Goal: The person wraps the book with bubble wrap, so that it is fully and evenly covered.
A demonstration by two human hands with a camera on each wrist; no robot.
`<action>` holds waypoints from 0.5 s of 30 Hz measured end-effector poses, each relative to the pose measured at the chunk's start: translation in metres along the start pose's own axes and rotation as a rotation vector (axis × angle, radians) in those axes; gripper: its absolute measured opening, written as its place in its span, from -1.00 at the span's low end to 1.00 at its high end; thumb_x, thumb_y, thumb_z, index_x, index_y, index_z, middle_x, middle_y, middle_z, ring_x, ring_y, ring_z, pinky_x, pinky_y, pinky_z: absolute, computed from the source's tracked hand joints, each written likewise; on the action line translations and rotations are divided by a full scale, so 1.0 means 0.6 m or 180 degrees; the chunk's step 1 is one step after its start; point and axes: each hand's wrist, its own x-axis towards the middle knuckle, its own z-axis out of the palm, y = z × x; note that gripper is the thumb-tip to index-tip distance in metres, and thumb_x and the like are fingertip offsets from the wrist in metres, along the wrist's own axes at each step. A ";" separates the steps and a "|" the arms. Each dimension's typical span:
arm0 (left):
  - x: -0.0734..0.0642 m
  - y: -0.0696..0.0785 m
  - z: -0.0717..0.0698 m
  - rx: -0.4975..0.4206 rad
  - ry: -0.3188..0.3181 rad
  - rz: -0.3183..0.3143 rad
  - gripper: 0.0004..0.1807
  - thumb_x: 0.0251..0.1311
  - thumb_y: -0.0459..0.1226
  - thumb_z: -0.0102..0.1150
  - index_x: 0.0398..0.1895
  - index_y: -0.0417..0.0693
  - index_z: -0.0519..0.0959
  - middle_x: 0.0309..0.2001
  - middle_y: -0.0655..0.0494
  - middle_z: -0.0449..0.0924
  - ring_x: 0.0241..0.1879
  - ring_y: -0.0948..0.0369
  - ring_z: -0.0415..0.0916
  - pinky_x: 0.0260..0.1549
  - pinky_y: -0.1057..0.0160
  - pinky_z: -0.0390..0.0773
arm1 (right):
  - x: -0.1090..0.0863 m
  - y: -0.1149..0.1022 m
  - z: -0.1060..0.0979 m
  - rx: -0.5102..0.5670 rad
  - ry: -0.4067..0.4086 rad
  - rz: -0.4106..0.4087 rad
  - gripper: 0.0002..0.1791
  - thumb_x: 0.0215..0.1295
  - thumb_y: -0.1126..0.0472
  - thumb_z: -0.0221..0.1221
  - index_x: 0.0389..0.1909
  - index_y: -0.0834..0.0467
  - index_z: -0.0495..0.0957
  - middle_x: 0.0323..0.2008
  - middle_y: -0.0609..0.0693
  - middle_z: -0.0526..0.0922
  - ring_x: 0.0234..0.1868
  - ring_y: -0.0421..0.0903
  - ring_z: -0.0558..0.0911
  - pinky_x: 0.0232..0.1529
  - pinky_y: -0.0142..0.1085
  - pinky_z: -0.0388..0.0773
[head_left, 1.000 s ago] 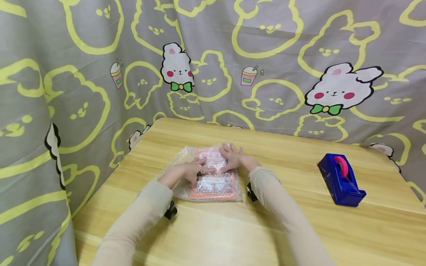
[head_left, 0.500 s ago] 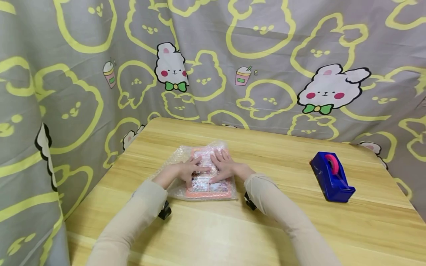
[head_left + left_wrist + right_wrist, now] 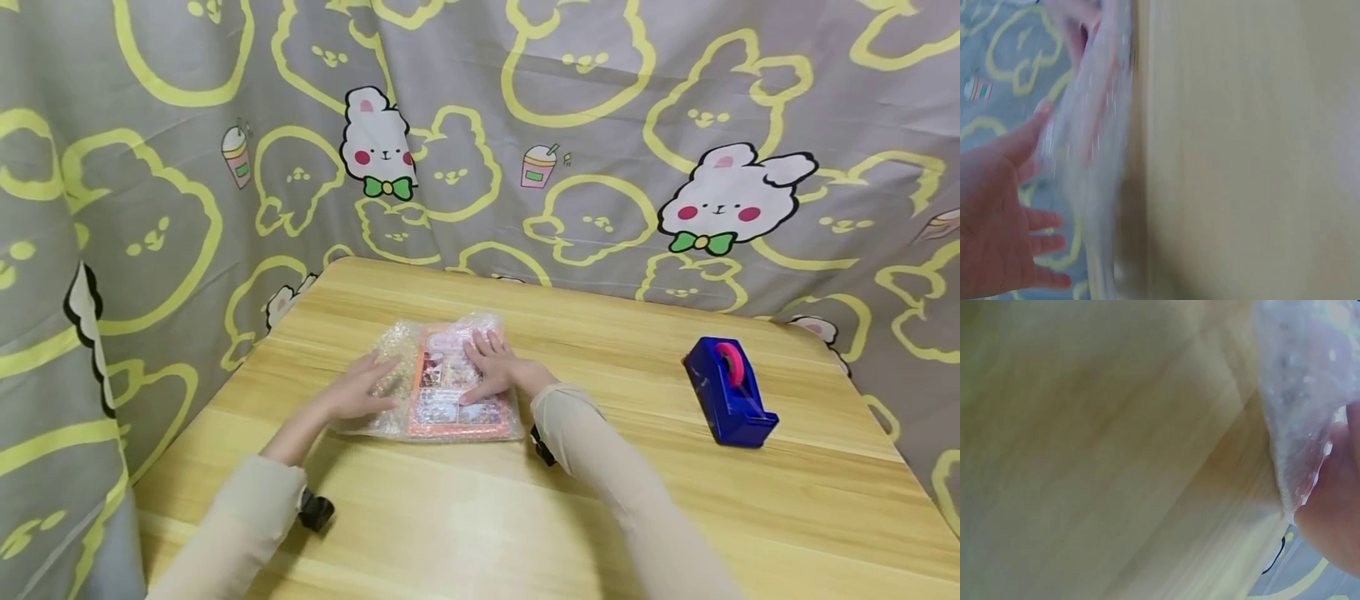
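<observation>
A flat orange-edged item with small printed pictures (image 3: pixel 431 408) lies inside bubble wrap (image 3: pixel 395 342) on the table. My right hand (image 3: pixel 491 367) rests on the wrapped item with its fingers spread. Over the loose left part of the bubble wrap is my left hand (image 3: pixel 356 392), its fingers extended and nothing gripped. In the left wrist view the left hand (image 3: pixel 997 212) shows straight, parted fingers beside the blurred wrap (image 3: pixel 1097 144). Part of the right hand (image 3: pixel 1335 500) presses against the bubble wrap (image 3: pixel 1297 381) in the right wrist view.
A blue tape dispenser (image 3: pixel 727 396) with a pink roll (image 3: pixel 730 363) stands on the right of the wooden table (image 3: pixel 465 517). A grey patterned curtain (image 3: pixel 465 167) hangs behind the table and along its left side.
My left hand has lifted off the orange-edged item and moved left over the loose wrap. The right hand stays on the item. The head view has shifted slightly to the right.
</observation>
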 end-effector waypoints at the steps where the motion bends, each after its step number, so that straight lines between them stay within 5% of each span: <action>1: -0.011 -0.008 -0.004 0.0033 0.0080 -0.0087 -0.19 0.12 -0.09 0.14 0.36 -0.25 0.06 0.31 -0.50 -0.14 0.28 -0.37 -0.19 0.13 -0.39 -0.12 | 0.001 0.000 0.000 -0.0001 0.0005 -0.0009 0.22 -0.01 -0.39 0.11 0.41 0.10 -0.42 0.38 0.15 -0.57 0.36 0.14 -0.52 0.33 -0.01 -0.49; 7: -0.055 -0.035 -0.018 -0.0221 0.0128 -0.0556 -0.27 0.19 -0.16 0.07 0.28 -0.47 0.08 0.17 -0.61 0.09 0.18 -0.44 -0.03 0.08 -0.38 0.05 | 0.003 -0.001 0.002 0.0013 0.0034 0.0024 0.21 0.00 -0.37 0.12 0.42 0.10 -0.40 0.38 0.14 -0.56 0.36 0.14 -0.51 0.33 -0.01 -0.49; 11: -0.062 -0.041 -0.018 -0.0515 0.0137 -0.0620 -0.26 0.18 -0.23 0.10 0.23 -0.59 0.04 0.15 -0.61 0.13 0.15 -0.41 0.09 0.11 -0.28 0.15 | 0.002 0.000 0.003 0.0008 -0.0001 0.0053 0.21 0.00 -0.39 0.10 0.41 0.08 -0.42 0.38 0.12 -0.58 0.36 0.12 -0.53 0.33 -0.02 -0.51; 15: -0.059 -0.047 -0.019 -0.1009 0.0280 -0.0968 -0.19 0.11 -0.34 0.14 0.26 -0.61 -0.08 0.01 -0.59 0.28 -0.07 -0.28 0.38 -0.05 -0.11 0.43 | 0.001 0.000 0.003 0.0029 0.0010 0.0011 0.21 0.00 -0.38 0.10 0.41 0.10 -0.41 0.38 0.13 -0.57 0.36 0.13 -0.52 0.32 -0.01 -0.50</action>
